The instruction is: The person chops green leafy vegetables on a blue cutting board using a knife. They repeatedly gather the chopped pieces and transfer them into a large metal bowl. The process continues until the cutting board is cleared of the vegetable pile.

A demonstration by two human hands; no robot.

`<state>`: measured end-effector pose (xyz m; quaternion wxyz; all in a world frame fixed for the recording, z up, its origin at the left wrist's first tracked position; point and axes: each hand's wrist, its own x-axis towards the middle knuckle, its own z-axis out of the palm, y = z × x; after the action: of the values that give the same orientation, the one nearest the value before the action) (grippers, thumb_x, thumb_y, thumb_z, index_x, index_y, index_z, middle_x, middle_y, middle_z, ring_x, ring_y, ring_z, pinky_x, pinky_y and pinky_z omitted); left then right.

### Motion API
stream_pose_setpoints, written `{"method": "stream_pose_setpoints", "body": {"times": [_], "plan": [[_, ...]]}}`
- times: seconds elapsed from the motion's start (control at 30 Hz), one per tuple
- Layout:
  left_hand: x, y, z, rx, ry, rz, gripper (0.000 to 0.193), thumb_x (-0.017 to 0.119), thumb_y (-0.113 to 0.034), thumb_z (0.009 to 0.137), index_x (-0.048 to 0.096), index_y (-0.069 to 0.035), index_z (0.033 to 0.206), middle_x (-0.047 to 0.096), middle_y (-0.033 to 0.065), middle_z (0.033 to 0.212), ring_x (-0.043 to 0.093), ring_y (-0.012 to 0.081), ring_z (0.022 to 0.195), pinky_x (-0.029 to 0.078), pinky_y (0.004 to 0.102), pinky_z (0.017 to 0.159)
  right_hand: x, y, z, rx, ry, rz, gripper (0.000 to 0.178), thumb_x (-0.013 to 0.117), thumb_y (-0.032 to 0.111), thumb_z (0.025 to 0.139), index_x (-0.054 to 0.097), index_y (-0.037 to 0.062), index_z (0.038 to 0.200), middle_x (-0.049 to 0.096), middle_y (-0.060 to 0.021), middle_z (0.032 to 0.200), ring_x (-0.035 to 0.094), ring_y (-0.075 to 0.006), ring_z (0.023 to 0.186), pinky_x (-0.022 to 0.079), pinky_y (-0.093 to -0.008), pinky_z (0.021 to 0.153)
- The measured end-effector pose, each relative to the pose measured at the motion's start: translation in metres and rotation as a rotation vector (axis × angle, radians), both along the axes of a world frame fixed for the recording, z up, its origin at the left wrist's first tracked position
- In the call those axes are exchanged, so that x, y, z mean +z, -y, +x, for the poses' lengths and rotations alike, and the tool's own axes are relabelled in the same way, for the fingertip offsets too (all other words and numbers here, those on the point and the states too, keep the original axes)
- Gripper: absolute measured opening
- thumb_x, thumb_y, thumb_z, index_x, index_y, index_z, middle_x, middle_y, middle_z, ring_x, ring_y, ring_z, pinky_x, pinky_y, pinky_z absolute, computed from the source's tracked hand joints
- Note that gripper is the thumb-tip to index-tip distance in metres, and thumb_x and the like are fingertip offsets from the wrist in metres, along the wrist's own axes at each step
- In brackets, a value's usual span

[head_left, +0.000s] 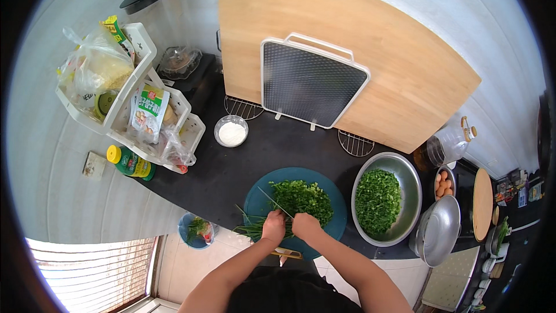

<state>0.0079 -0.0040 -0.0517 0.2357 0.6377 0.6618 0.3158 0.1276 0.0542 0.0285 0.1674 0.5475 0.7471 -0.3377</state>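
A dark teal round cutting board [337, 211] lies at the counter's front edge. On its left part my left hand [274, 228] is closed over a bunch of long thin chives [250, 230], whose ends stick out past the board's left rim. Close beside it, my right hand [306, 225] grips a kitchen knife [272, 200]. The blade slants toward the far left, between the uncut stalks and a heap of chopped chives [304, 197]. The knife's handle is hidden in my fist. Right of the board, a steel bowl [415, 197] holds finely chopped greens [377, 202].
A glass bowl of white powder [232, 133] stands behind the board. At left are stacked white baskets [147, 52] and a green bottle [132, 163]. Eggs [443, 184], a steel colander [441, 232] and a large jar [449, 145] crowd the right. A bin [191, 237] stands below.
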Motion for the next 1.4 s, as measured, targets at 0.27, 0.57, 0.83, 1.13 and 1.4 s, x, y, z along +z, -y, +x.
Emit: {"method": "stream_pose_setpoints", "body": {"times": [0.27, 0.57, 0.83, 1.13, 1.4], "plan": [[0.006, -0.002, -0.001, -0.003, 0.014, -0.010, 0.014, 0.057, -0.002, 0.076, 0.062, 0.000, 0.088, 0.058, 0.0147, 0.094, 0.055, 0.0343, 0.091, 0.048, 0.0409, 0.079, -0.033, 0.012, -0.002, -0.137, -0.165, 0.281, 0.029, 0.053, 0.025, 0.087, 0.058, 0.0003, 0.074, 0.063, -0.0236, 0.070, 0.064, -0.0405, 0.068, 0.052, -0.0479, 0.062], [0.034, 0.012, -0.006, -0.010, -0.050, 0.036, 0.038, 0.065, -0.016, 0.078, 0.060, 0.004, 0.110, 0.057, 0.0182, 0.108, 0.051, 0.0350, 0.104, 0.044, 0.0405, 0.091, 0.009, 0.023, 0.035, -0.397, -0.331, 0.273, 0.041, 0.055, 0.038, 0.089, 0.061, -0.0002, 0.074, 0.061, -0.0223, 0.064, 0.061, -0.0407, 0.063, 0.050, -0.0469, 0.058], [0.025, 0.022, -0.018, -0.039, -0.037, 0.054, 0.045, 0.070, -0.016, 0.074, 0.058, 0.004, 0.113, 0.057, 0.0183, 0.111, 0.051, 0.0351, 0.105, 0.043, 0.0401, 0.091, 0.034, 0.048, 0.050, -0.310, -0.249, 0.244, 0.039, 0.054, 0.038, 0.089, 0.058, 0.0005, 0.077, 0.061, -0.0207, 0.065, 0.061, -0.0399, 0.067, 0.048, -0.0468, 0.061], [0.015, 0.015, -0.009, -0.034, -0.088, 0.085, 0.029, 0.067, -0.007, 0.072, 0.061, 0.001, 0.100, 0.059, 0.0133, 0.097, 0.054, 0.0323, 0.095, 0.046, 0.0396, 0.083, 0.016, 0.044, 0.037, -0.111, -0.144, 0.274, 0.036, 0.048, 0.034, 0.093, 0.055, 0.0026, 0.077, 0.062, -0.0206, 0.066, 0.062, -0.0398, 0.065, 0.050, -0.0476, 0.061], [-0.007, 0.007, -0.004, -0.075, -0.174, 0.058, 0.009, 0.059, -0.005, 0.074, 0.058, -0.001, 0.082, 0.055, 0.0130, 0.087, 0.052, 0.0326, 0.090, 0.046, 0.0408, 0.078, 0.007, 0.019, 0.030, 0.026, -0.072, 0.158, 0.034, 0.047, 0.031, 0.093, 0.060, 0.0008, 0.084, 0.064, -0.0210, 0.074, 0.063, -0.0389, 0.072, 0.051, -0.0470, 0.064]]}}
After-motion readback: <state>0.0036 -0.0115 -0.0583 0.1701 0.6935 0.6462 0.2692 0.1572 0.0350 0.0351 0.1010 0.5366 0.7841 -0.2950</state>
